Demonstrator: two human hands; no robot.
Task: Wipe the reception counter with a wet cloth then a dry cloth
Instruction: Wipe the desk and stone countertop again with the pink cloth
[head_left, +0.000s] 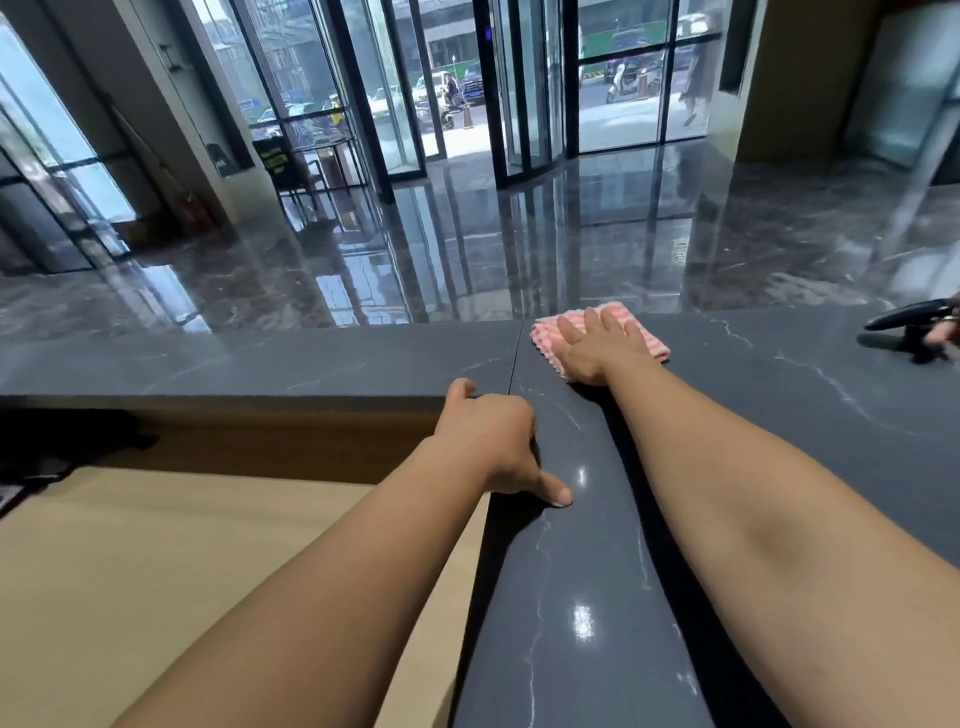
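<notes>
One pink-and-white striped cloth (649, 340) laid at one o'clock on the dark grey veined stone surface (571, 597), pressed flat by the straight-fingered right hand (597, 345), surface edge gripped by curled left hand (488, 441)

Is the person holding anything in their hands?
The right hand only presses flat on the middle of the pink-and-white striped cloth. The left hand leans on the edge of the dark grey marbled counter; its grip is unclear.

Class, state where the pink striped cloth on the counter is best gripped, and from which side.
Probably the exposed right edge of the cloth, from above: it lies flat on the counter, and the right hand presses flat on its middle.
</notes>
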